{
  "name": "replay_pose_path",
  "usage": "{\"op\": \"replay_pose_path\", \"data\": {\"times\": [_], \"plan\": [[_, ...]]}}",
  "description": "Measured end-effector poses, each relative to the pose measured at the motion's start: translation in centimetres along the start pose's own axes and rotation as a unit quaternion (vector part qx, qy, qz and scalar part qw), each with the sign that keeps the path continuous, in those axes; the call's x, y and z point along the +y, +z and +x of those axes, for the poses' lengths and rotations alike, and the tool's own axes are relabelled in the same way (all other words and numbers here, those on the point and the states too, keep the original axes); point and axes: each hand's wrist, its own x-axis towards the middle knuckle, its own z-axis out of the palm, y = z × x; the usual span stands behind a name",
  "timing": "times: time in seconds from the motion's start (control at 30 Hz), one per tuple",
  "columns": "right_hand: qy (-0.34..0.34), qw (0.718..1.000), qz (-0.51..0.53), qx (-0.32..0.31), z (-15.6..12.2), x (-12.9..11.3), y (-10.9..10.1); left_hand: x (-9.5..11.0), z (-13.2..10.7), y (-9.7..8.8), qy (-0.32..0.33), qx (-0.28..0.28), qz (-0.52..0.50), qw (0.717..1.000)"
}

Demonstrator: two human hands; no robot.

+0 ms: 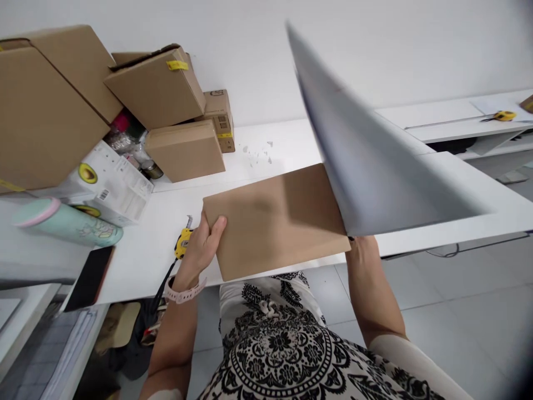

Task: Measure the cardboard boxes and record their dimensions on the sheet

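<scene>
A flat brown cardboard box (266, 228) is tilted at the front edge of the white table. My left hand (208, 236) grips its left end, thumb on the top face and the other fingers out of sight behind it. At its right end is my right hand (363, 243); its fingers are hidden behind the box and a large pale grey sheet (383, 172). The sheet stands up at a slant over that end, blurred, its lower corner close to my right hand. A yellow tape measure (182, 242) lies just left of my left hand.
Cardboard boxes (154, 91) are stacked at the back left. Before them are a white avocado-print box (114, 183), a mint bottle (69, 222) and a black flat object (89, 278). Another yellow tape measure (504, 115) lies far right. A white wall (250, 50) backs the table.
</scene>
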Motion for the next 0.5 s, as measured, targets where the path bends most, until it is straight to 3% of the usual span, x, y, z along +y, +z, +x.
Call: {"op": "replay_pose_path", "data": {"times": [0.13, 0.23, 0.3, 0.37, 0.43, 0.5], "plan": [[0.031, 0.995, -0.002, 0.1, 0.5, -2.8, 0.4, -0.9, 1.1, 1.2, -0.059, -0.037, 0.014, 0.997], [0.039, 0.993, -0.05, 0.104, 0.0, -4.3, 0.1, -1.8, 1.3, 2.5, -0.043, -0.017, -0.025, 0.999], [0.06, 0.992, -0.077, 0.078, -0.9, -4.7, 0.0, -1.6, 0.9, 3.1, 0.018, 0.059, -0.049, 0.997], [0.078, 0.991, -0.09, 0.052, -1.8, -4.8, 0.1, -0.7, 0.2, 3.4, 0.124, 0.131, -0.049, 0.982], [0.085, 0.991, -0.096, 0.03, -2.5, -4.5, 0.3, 0.6, -0.7, 3.7, 0.246, 0.139, -0.018, 0.959], [0.084, 0.991, -0.106, 0.006, -2.8, -4.2, 0.5, 1.5, -1.7, 4.0, 0.35, 0.097, 0.027, 0.931]]}}
